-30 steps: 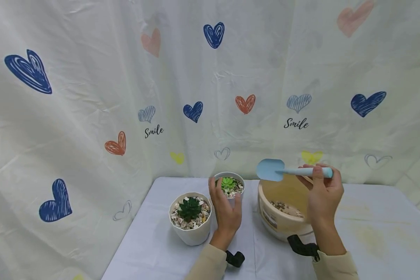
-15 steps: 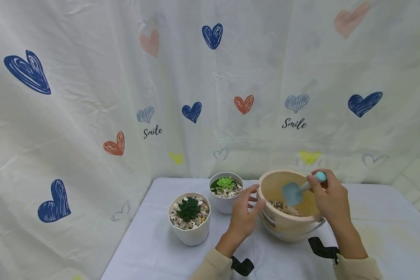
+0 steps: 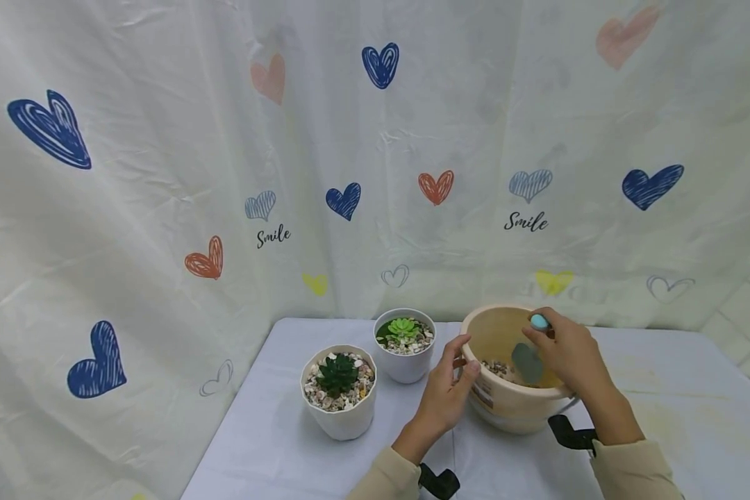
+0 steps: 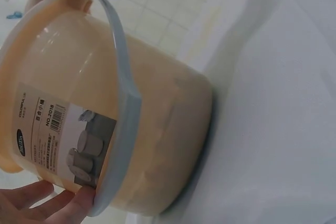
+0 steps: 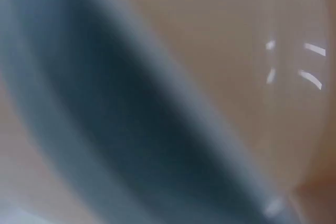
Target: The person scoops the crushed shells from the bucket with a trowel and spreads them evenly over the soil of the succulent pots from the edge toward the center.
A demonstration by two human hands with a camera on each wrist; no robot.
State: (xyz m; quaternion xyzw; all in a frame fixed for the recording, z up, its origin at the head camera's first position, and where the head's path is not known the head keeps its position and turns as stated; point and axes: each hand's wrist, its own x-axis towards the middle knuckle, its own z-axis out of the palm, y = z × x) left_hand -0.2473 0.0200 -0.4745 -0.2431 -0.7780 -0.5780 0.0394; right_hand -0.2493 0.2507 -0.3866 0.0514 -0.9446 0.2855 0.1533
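My right hand [image 3: 567,355] grips the handle of a light-blue trowel [image 3: 528,364]. The trowel's blade points down inside a cream bucket [image 3: 519,410], beside some pebbles [image 3: 498,368] at its bottom; the blade's tip is hard to make out. Against the bucket's left side, the fingertips of my left hand [image 3: 442,392] rest at the rim and outer wall. The left wrist view shows those fingers [image 4: 58,203] by the printed label [image 4: 58,135] and the pale-blue bail handle [image 4: 122,108]. A blurred blue-grey band [image 5: 142,108] crosses the right wrist view, too close to identify.
A white pot with a dark green succulent [image 3: 339,373] stands on the white-covered table [image 3: 269,430] at left. Behind it is a smaller pot with a bright green succulent [image 3: 403,328]. A curtain printed with hearts [image 3: 344,201] hangs along the back edge.
My right hand has brought the trowel from above the bucket down into it, turning the blade downward. My left hand has moved right from the smaller pot to the bucket's side.
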